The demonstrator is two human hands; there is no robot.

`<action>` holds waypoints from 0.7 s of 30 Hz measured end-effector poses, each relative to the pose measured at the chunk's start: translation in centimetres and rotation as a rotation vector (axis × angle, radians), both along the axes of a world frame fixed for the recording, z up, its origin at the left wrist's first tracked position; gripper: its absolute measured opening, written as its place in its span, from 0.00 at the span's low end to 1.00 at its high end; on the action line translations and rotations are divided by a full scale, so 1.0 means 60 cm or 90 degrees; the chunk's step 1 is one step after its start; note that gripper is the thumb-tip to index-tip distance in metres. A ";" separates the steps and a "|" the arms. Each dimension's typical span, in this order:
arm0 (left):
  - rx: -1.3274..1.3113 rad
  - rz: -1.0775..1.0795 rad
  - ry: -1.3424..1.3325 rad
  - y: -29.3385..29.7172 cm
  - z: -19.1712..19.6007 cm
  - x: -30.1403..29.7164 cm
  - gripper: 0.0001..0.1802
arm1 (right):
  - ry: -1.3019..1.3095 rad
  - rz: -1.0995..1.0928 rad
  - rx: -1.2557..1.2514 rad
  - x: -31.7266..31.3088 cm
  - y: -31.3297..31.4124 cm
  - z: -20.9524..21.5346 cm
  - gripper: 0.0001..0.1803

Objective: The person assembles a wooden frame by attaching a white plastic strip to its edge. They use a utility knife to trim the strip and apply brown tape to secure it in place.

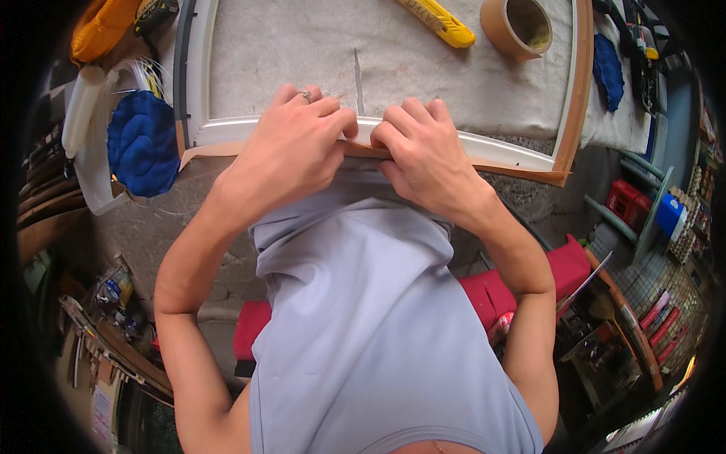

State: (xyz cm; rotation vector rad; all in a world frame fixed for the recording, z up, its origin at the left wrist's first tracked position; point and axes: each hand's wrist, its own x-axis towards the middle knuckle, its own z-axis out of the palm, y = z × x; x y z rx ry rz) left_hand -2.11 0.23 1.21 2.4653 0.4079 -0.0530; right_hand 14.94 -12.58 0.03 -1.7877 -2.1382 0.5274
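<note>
At the near rail of the white frame (503,153), the left hand (299,144) and right hand (427,155) are about equally close to the brown tape strip (518,172), which runs left to right along the rail's outer edge; both have curled fingers apparently pinching it, though knuckles hide whether they grip the rail too. Inside the frame, toward its far right, lie a yellow cutter (440,23) and tape roll (499,34), away from the fingers; a blue pad (142,144) sits outside its left side.
</note>
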 end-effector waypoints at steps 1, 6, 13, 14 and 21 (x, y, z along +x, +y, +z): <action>0.004 0.000 -0.002 -0.001 -0.001 -0.003 0.06 | 0.005 -0.001 -0.004 0.000 0.000 0.000 0.06; 0.058 -0.033 -0.005 0.001 -0.007 -0.016 0.07 | -0.003 -0.027 -0.020 -0.006 0.002 0.004 0.06; 0.092 -0.049 -0.012 -0.001 -0.006 -0.013 0.07 | -0.020 -0.075 0.059 -0.029 0.001 -0.008 0.08; 0.092 -0.047 -0.022 0.001 -0.006 -0.015 0.07 | -0.023 -0.053 0.048 -0.028 0.002 -0.008 0.08; 0.056 0.026 -0.012 0.045 0.006 -0.060 0.07 | -0.082 0.016 -0.007 -0.027 0.013 0.009 0.09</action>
